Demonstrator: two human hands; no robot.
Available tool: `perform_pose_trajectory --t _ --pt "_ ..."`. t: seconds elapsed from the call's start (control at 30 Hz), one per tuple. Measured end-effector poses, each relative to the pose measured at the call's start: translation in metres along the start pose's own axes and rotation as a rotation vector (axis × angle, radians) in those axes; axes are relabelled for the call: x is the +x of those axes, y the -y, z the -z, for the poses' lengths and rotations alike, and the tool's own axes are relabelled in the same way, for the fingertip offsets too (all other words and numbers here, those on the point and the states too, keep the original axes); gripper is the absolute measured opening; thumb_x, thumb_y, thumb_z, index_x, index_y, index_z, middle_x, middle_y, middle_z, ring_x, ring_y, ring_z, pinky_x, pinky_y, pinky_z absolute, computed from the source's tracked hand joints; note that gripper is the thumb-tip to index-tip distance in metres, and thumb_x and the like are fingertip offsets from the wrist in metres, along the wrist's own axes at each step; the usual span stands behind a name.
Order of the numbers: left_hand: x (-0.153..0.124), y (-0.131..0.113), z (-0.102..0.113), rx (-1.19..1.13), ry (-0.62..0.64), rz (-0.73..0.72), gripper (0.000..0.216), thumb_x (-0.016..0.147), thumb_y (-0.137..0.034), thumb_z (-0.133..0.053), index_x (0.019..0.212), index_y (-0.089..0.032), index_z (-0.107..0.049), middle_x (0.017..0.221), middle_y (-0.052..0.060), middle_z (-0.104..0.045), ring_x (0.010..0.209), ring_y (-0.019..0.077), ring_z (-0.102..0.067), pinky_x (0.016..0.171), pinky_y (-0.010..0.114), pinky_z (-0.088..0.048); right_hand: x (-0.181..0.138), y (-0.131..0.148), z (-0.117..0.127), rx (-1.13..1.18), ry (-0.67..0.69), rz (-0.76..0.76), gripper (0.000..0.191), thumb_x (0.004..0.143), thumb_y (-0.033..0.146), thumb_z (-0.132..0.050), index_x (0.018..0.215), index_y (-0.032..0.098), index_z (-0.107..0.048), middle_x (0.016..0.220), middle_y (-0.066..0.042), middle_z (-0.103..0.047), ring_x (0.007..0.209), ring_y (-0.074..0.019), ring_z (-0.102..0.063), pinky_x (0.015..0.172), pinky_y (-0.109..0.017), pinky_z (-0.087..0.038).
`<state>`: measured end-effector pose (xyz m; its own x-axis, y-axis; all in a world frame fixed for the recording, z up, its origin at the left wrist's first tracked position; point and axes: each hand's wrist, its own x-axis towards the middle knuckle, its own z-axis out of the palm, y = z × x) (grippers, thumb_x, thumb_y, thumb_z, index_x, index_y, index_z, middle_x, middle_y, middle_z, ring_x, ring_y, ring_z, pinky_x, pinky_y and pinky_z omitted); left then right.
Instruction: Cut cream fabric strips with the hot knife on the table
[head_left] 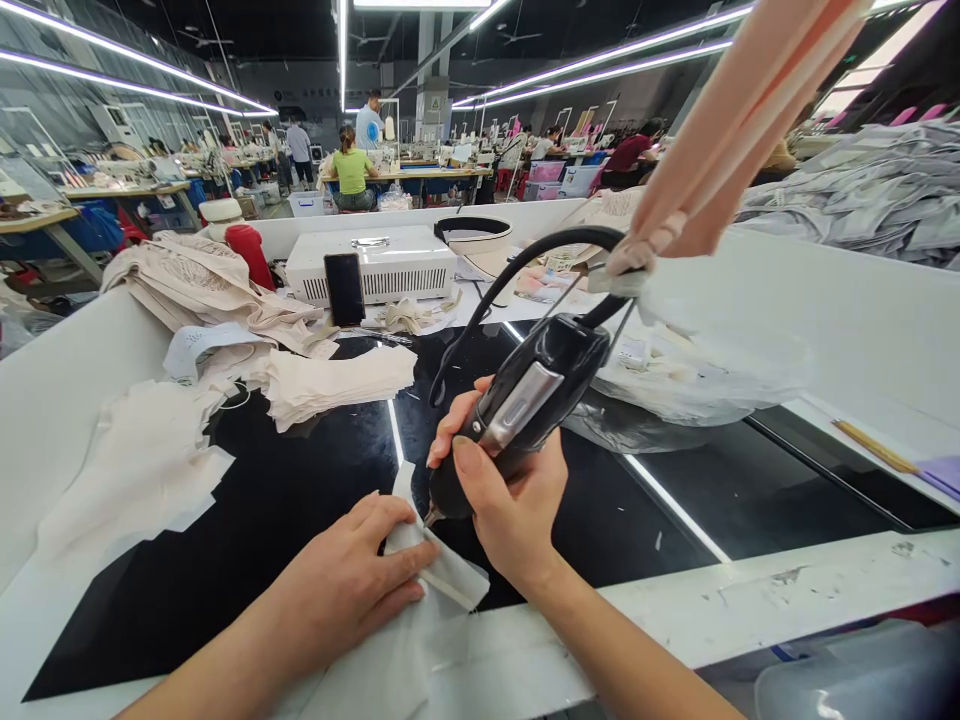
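My right hand is closed around a black corded hand tool. The tool slants down to the left, and its narrow metal tip meets a pale fabric piece. On that fabric lies my left hand, fingers stretched out and pressing on it just left of the tip. Part of the cloth hangs over the table's front edge under my left wrist. A pink cloth strip is tied above the tool, which hangs from it by thin strings. The black cable loops off to the left.
Stacked cream pieces and a white fabric pile lie left on the black tabletop. Behind stand a phone and a white vented box. A clear plastic bag sits right, near a brush. White walls border the table.
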<state>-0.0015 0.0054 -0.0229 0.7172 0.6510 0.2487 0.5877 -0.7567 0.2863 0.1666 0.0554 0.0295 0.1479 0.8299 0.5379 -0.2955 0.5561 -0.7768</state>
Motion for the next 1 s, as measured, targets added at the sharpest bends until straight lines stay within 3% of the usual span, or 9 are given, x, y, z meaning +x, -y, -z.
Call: perform_pose_trajectory --t 0.13,0.23,0.37,0.57,1.0 --pt "-0.001 -0.014 0.002 0.041 0.014 0.026 0.036 0.102 -0.024 -0.058 0.136 -0.018 -0.053 0.131 0.017 -0.055 0.12 0.0324 -0.06 0.1 0.055 -0.059 -0.002 0.004 0.002 -0.054 -0.009 -0.017 0.023 0.083 0.021 -0.071 0.099 0.024 -0.055 0.082 0.003 -0.065 0.061 -0.0132 -0.061 0.055 -0.027 -0.057" --pt "0.002 -0.016 0.007 0.053 -0.002 0.046 0.026 0.104 -0.02 -0.052 0.129 -0.014 -0.055 0.126 0.016 -0.059 0.118 0.0299 -0.061 0.1 0.05 -0.06 -0.004 0.007 0.005 -0.037 0.003 -0.01 0.027 0.081 0.019 -0.072 0.102 0.024 -0.056 0.082 0.003 -0.065 0.06 -0.0128 -0.062 0.055 -0.027 -0.057" --pt "0.011 0.0 0.015 0.083 -0.049 0.0 0.02 0.105 -0.014 -0.041 0.113 -0.014 -0.06 0.12 0.013 -0.062 0.122 0.0276 -0.058 0.11 0.049 -0.053 -0.006 0.007 0.006 -0.026 0.015 0.013 0.03 0.08 0.018 -0.073 0.104 0.025 -0.056 0.082 0.003 -0.065 0.06 -0.0123 -0.063 0.056 -0.027 -0.057" --pt "0.017 0.024 0.014 -0.023 0.04 -0.137 0.027 0.105 -0.011 -0.041 0.123 -0.015 -0.061 0.12 0.011 -0.067 0.116 0.0204 -0.063 0.112 0.038 -0.052 -0.005 0.01 0.006 -0.013 0.029 -0.006 0.029 0.079 0.018 -0.073 0.102 0.024 -0.056 0.08 0.003 -0.064 0.057 -0.0117 -0.061 0.055 -0.026 -0.057" --pt "0.006 0.033 0.015 -0.062 0.04 -0.116 0.028 0.108 -0.023 -0.045 0.13 -0.023 -0.062 0.124 0.01 -0.066 0.119 0.0203 -0.063 0.102 0.033 -0.057 -0.003 0.01 0.006 -0.003 0.016 -0.004 0.031 0.077 0.017 -0.075 0.101 0.024 -0.056 0.079 0.002 -0.064 0.058 -0.0131 -0.062 0.055 -0.027 -0.057"
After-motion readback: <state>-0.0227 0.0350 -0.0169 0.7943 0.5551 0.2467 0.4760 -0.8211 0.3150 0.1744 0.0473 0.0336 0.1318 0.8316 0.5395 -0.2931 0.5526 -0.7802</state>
